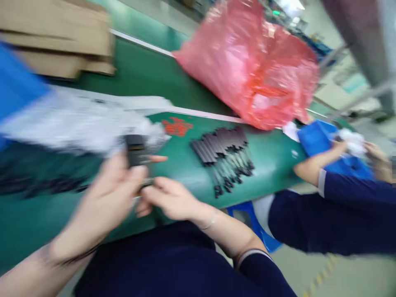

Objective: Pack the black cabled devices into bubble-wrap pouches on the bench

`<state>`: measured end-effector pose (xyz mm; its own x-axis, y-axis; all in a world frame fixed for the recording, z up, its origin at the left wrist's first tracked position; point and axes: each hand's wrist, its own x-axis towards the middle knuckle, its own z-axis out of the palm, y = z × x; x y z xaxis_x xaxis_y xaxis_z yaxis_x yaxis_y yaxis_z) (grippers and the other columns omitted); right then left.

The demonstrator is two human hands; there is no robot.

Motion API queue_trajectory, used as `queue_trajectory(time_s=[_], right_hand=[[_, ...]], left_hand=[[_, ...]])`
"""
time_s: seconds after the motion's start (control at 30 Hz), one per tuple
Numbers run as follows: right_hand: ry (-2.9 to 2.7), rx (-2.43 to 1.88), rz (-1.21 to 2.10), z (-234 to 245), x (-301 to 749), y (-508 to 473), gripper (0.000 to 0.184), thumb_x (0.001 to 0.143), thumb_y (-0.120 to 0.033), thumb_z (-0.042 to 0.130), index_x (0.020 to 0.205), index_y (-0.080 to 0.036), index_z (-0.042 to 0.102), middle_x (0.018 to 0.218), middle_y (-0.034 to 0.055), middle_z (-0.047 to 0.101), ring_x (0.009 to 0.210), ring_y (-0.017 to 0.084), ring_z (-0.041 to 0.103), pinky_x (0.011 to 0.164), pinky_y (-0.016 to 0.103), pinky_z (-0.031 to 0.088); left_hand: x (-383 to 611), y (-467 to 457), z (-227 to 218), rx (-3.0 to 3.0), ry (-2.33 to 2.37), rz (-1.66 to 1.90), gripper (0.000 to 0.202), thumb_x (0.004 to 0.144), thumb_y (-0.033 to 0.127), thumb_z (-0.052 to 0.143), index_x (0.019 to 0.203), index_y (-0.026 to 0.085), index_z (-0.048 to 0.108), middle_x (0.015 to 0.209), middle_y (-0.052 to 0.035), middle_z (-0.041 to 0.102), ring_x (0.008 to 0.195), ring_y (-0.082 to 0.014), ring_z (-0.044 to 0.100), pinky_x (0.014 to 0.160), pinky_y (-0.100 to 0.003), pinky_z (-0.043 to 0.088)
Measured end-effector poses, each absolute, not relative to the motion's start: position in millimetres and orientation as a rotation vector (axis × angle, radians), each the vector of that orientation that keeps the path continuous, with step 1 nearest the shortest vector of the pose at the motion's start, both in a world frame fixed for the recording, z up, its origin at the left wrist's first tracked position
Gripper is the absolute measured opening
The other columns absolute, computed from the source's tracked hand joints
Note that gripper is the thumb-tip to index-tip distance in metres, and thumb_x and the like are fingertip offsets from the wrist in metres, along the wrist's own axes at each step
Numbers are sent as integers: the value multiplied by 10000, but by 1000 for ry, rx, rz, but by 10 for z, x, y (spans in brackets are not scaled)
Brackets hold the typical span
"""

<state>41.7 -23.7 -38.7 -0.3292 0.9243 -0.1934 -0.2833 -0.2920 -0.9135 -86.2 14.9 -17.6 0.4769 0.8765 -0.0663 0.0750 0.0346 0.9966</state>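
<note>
My left hand (113,196) is closed around a small black rectangular device (136,150), held upright above the green table. Close beside it, my right hand (170,198) pinches at the device's lower end, where a small shiny part shows; blur hides what exactly is between those fingers. To the right lies a row of dark tube-shaped parts (219,146) with thin stems and black ends. A pile of clear plastic bags (77,123) spreads behind my left hand, with blurred dark pieces (46,179) along its near side.
A large pink plastic bag (247,62) stands at the back. Small orange-red pieces (177,126) lie on the green table (142,74). Flattened cardboard (62,33) is at the back left. At right, a co-worker's hands (328,154) hold white material over blue bins (315,136).
</note>
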Motion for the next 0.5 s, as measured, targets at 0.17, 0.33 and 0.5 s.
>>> queue_trajectory(time_s=[0.17,0.33,0.5], right_hand=[[-604,-988,1437,-378,901,-290,325,829,-522,597,774,-213,511,493,-104,290,394,49,170,368,147,157],[-522,-1010,1300,-426,1125,-317,291,852,-480,591,805,-194,556,550,-74,330,425,47,226,380,162,192],[-542,-1053,1259,-426,1221,-399,254,878,-446,562,805,-203,571,557,-63,341,429,53,238,390,173,208]], left_hand=[[-592,1220,147,2109,968,782,375,918,328,444,1187,119,601,1229,-86,606,1133,-198,543,1027,-330,394],[-695,2672,-16,2356,1482,337,376,845,203,505,1177,67,614,1225,-137,608,1117,-219,529,985,-306,369],[-337,3054,-374,2372,1397,233,461,599,237,770,1026,86,687,991,-115,700,930,-224,587,855,-272,419]])
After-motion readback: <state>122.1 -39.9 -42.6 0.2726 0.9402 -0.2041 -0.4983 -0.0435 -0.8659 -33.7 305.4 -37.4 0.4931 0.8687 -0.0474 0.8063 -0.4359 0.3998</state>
